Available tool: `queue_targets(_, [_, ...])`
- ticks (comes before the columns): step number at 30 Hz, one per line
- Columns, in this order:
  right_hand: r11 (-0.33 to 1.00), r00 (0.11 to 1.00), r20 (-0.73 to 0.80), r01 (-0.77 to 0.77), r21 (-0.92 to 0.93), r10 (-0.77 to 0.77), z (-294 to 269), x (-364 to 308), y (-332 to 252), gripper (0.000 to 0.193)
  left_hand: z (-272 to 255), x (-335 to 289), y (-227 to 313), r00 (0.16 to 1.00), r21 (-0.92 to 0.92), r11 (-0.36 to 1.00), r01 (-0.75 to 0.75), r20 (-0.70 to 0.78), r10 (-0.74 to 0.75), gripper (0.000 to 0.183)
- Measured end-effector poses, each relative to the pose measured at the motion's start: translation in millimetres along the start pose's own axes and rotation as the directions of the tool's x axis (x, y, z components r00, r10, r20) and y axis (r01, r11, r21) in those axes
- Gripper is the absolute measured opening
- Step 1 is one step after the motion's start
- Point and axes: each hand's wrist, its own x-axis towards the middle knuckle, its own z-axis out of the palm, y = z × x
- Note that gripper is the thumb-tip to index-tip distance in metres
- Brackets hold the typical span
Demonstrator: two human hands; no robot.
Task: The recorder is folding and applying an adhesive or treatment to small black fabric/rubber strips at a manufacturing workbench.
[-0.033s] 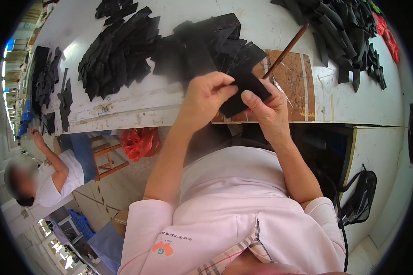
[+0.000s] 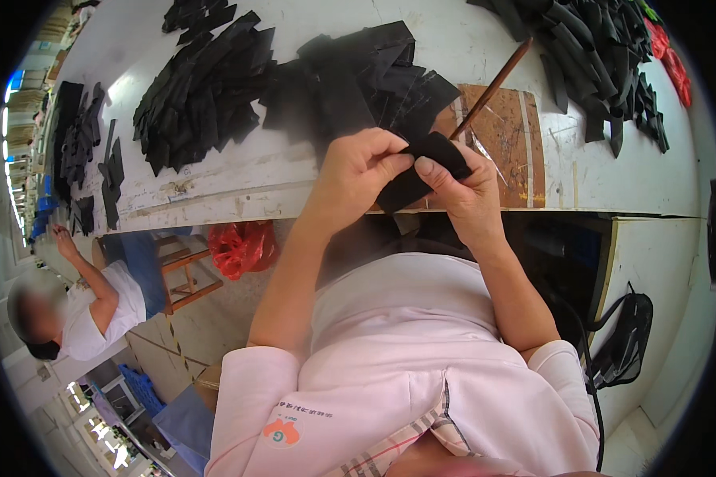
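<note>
A black fabric piece (image 2: 410, 184) is held between my two hands above the table's near edge, its upper part curling over. My left hand (image 2: 362, 171) is closed, thumb and forefinger pinching at the piece's left edge. With the thumb pressed on its face, my right hand (image 2: 465, 181) grips the piece from the right. A slim brown stick (image 2: 493, 86) slants up from behind my right hand's fingers. Whether those fingers hold it is hidden. Just beyond my hands lies a loose heap of flat black pieces (image 2: 358, 75).
Another heap of black pieces (image 2: 203, 95) lies left on the white table (image 2: 239, 179). Black strips (image 2: 589, 60) pile up at the far right, beside red plastic (image 2: 672, 63). A worn brown board (image 2: 505, 151) sits near my right hand. A co-worker (image 2: 107, 294) is at the left.
The black piece's upper part has curled over toward me, and its face has tilted. My hands have barely shifted.
</note>
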Motion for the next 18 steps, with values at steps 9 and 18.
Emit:
queue_targets(9, [0.636,0.827,0.035,0.458,-0.621,-0.561,-8.5,-1.0,17.0,0.017,32.8,-27.5,3.6,0.883,0.02,0.999,-0.03,-0.467,0.036,0.014])
queue_targets(18, [0.322,0.672,0.267,0.616,-0.718,-0.691,-11.0,0.6,19.7,0.017,42.0,-50.5,24.3,0.921,-0.383,0.922,0.055,-0.336,-0.194,0.017])
